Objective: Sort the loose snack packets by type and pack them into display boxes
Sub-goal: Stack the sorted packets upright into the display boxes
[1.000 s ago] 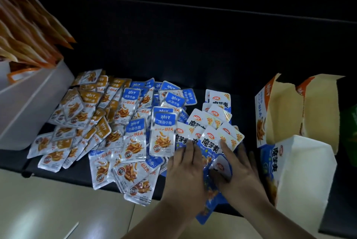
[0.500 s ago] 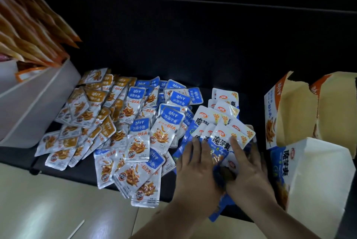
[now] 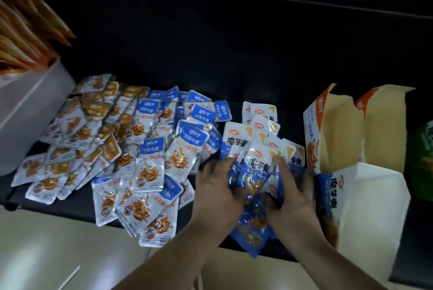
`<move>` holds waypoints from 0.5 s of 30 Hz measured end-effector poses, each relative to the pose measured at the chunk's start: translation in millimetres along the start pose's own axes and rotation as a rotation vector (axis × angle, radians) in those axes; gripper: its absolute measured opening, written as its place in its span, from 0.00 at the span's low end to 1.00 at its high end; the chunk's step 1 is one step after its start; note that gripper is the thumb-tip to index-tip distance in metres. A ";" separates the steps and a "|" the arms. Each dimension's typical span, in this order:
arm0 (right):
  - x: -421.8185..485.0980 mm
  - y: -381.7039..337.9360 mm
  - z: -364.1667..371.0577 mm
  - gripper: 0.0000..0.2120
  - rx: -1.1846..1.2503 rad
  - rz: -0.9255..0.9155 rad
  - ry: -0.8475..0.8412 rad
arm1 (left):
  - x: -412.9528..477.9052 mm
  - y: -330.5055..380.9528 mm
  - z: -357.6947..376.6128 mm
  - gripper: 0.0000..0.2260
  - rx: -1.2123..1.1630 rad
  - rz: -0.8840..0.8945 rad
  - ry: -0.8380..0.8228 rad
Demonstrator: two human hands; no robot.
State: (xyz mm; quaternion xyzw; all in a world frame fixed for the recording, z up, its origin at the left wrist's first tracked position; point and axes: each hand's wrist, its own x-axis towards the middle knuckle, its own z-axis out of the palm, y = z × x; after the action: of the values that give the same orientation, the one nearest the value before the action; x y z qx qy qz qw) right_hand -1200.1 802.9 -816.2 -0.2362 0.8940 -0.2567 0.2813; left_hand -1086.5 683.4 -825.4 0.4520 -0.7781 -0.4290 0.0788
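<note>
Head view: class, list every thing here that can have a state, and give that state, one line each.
Blue-and-white packets: bunched between both hands.
Left hand: grips that bunch.
Right hand: grips the same bunch, fingers on top.
Blue-label packets: loose, overlapping pile.
Orange-label packets: loose, overlapping pile.
Orange display box: open, flaps up.
White bin: filled with orange pouches.

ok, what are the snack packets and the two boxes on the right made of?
Blue-and-white packets: thin plastic or foil-laminate film, glossy; glare and crinkles where bunched. Orange-label packets: likely the same silvery film. Open display box: paperboard, printed outside, matte tan inside, ragged flap edge. White box: probably the same board, matte.
</note>
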 end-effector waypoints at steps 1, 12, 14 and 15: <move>1.1 3.1 1.2 0.42 0.007 -0.004 0.023 | 4.0 -4.1 2.1 0.30 -0.107 -0.074 -0.003; 10.7 6.4 13.7 0.33 0.013 -0.111 0.099 | 13.1 8.4 5.0 0.34 -0.359 -0.184 0.021; 11.0 8.9 16.8 0.33 0.042 -0.093 0.104 | 16.1 13.8 3.6 0.25 -0.304 -0.178 -0.036; 11.2 10.0 16.8 0.33 0.065 -0.096 0.111 | 18.0 17.6 3.1 0.24 -0.275 -0.166 -0.067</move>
State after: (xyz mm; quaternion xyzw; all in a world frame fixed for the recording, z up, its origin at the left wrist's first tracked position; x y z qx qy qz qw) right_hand -1200.7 798.6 -838.3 -0.2549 0.8870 -0.3117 0.2261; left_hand -1109.6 675.2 -819.1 0.4852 -0.6741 -0.5514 0.0783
